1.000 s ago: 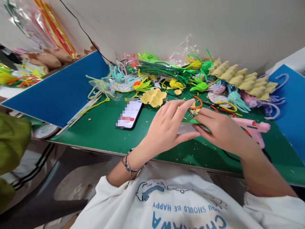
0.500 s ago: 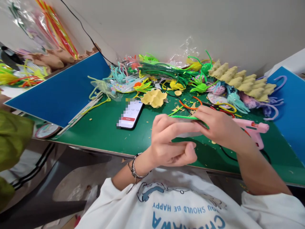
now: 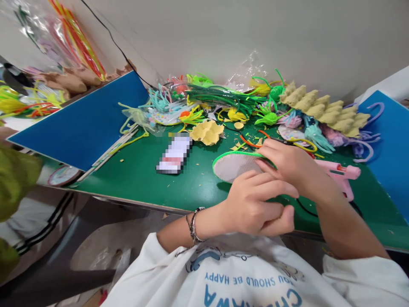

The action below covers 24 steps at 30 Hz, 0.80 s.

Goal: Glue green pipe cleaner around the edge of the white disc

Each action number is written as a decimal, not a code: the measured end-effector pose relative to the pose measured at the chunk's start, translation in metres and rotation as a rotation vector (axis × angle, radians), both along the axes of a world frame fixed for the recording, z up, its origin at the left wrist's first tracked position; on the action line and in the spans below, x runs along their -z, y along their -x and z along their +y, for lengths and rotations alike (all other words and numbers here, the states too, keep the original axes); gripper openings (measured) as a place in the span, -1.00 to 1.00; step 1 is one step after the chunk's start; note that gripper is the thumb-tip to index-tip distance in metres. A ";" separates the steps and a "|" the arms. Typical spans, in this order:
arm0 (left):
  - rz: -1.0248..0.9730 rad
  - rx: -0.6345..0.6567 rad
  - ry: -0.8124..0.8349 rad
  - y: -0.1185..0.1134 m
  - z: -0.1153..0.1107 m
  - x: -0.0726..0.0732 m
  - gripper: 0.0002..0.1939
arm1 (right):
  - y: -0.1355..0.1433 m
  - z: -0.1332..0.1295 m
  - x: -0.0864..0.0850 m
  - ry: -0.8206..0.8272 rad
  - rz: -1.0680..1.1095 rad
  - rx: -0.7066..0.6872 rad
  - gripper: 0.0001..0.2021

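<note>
Disc (image 3: 234, 166) tilts over green table (image 3: 137, 170), right hand (image 3: 289, 164) pinching, left hand (image 3: 255, 204) empty, half open.

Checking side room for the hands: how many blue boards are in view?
2: one board at left, past the phone; another board at the right edge, past the pink glue gun. Others may be hidden.
</note>
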<state>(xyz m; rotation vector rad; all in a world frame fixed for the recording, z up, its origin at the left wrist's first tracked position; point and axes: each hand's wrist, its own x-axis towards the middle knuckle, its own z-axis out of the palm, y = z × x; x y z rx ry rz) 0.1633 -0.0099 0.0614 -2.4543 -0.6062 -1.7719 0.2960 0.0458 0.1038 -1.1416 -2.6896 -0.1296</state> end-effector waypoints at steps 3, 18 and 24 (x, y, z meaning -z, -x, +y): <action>0.059 -0.024 -0.007 0.006 -0.004 -0.007 -0.56 | -0.002 -0.001 -0.001 -0.028 0.013 -0.019 -0.75; 0.024 0.016 -0.057 0.029 -0.012 -0.012 -0.74 | -0.024 0.002 -0.009 -0.042 0.087 -0.008 -0.79; 0.081 -0.119 -0.122 0.038 0.000 -0.010 -0.79 | -0.021 0.006 -0.008 0.024 0.054 -0.044 -0.77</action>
